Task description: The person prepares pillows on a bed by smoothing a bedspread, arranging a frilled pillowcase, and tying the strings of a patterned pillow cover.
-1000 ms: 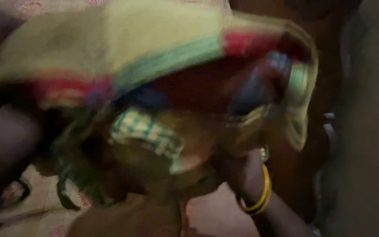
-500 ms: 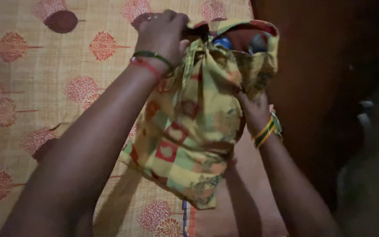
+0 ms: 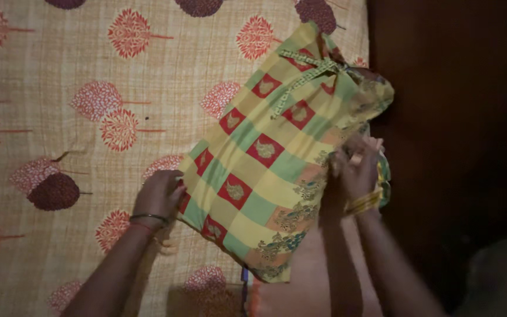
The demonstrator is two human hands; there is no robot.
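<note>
Where the sheet (image 3: 48,135) spreads at the far left, it is tan, printed with red and dark maroon tree shapes, and it lies flat beneath everything else. Next comes the left hand (image 3: 159,196), with thin bangles at the wrist, its grip pinching the lower left edge of the cloth (image 3: 265,170) with fingers curled over the hem. That cloth is a folded piece checked in yellow, green and red squares with small gold motifs, lying slantwise on the sheet from the left hand up toward the top right, a patterned border running along its lower right side. Near its upper end a thin tie (image 3: 306,73) crosses the fabric. Further right, the right hand (image 3: 356,173), with yellow bangles at the wrist, has its grip pressed onto the cloth's right edge, fingers bunched in the folds. Beyond it, all is dark brown.
</note>
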